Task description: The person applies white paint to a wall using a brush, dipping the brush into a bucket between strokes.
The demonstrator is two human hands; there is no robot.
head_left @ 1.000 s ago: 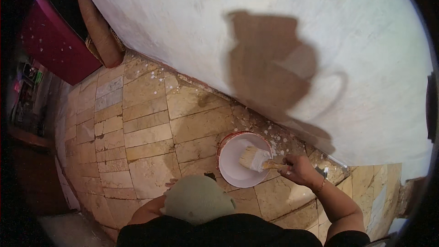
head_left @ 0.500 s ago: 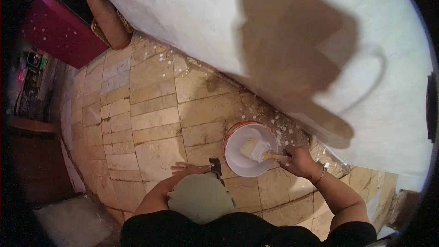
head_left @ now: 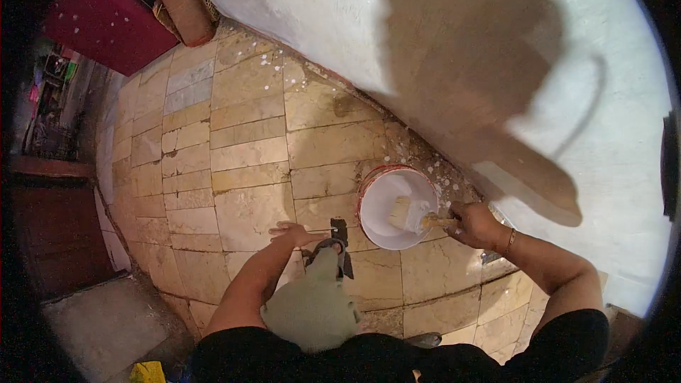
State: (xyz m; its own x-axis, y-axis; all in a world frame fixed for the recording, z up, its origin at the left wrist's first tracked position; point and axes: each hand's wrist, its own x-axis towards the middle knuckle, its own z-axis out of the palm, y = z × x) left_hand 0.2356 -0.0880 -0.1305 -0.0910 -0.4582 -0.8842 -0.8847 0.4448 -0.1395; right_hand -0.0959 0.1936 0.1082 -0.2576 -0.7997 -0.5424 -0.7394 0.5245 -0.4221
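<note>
In my right hand (head_left: 474, 225) is the wooden handle of a wide paint brush (head_left: 401, 213), my fingers wrapped round it beside the bucket's rim. The pale bristles are down inside a white bucket (head_left: 377, 198) with reddish-orange stains on its outside, and a whitish coating shows on its inner wall. My left hand (head_left: 292, 232) reaches out over the floor beside my knee in pale green cloth, fingers spread and nothing in them. Just right of that hand is dark footwear (head_left: 340, 230), partly hidden by my leg.
A white wall (head_left: 298, 14) rises on the right, carrying a large shadow. White spatters dot the tiled floor (head_left: 248, 149) along its base. Far left stand a magenta panel (head_left: 106, 18) and a brown rolled or tubular object (head_left: 181, 3); a dark reddish door-like panel (head_left: 57, 227) is at left.
My right hand and the brush have moved slightly up and right in view, with the bristles still in the bucket. The whole view has shifted, and more of my left forearm shows.
</note>
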